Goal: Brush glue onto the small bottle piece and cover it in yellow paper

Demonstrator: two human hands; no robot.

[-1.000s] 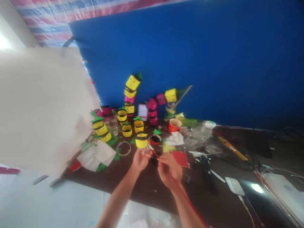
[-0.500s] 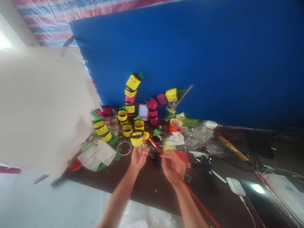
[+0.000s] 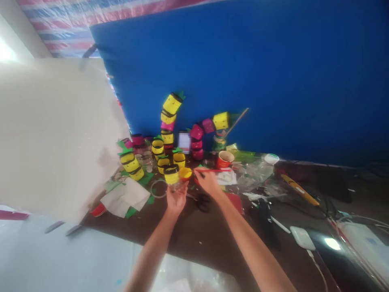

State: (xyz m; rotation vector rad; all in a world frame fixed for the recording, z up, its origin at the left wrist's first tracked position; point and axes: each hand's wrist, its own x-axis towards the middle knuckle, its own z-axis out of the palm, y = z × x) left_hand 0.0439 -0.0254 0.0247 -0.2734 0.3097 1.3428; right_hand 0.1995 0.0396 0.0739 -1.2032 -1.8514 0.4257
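1. Centrally, just above the dark surface [image 3: 194,239], the left hand [image 3: 176,198] holds up a small cup [image 3: 172,175]: a yellow band wraps its body, a black ring runs round its top rim, and the lower part near the fingers looks clear, though blur hides finer detail. The fingers are curled about the base from below, closed on it.
2. Just to the right of that cup sits a little yellow-orange pot [image 3: 185,173], with its open mouth facing up.
3. The right hand [image 3: 206,183] reaches forward beyond the pot, fingers pinched shut around a thin red brush [image 3: 212,170] that lies nearly level, its handle pointing right over a white scrap of paper [image 3: 226,177].
4. Black scissors [image 3: 201,200] lie on the surface between the two wrists.
5. Farther back stand more yellow cups with black rings [image 3: 130,164], some topped with green leaf shapes, and magenta ones [image 3: 197,142] stacked in leaning columns against the blue backdrop [image 3: 273,73].
6. An orange paper cup [image 3: 225,159] stands right of the stacks, beside crumpled clear plastic [image 3: 255,172].
7. To the left, a clear ring [image 3: 158,188] and white sheets [image 3: 124,196] lie among green offcuts, beneath a big pale board [image 3: 51,134].
8. At the far right rest a yellow-handled tool [image 3: 296,188] and a white charger [image 3: 300,237].
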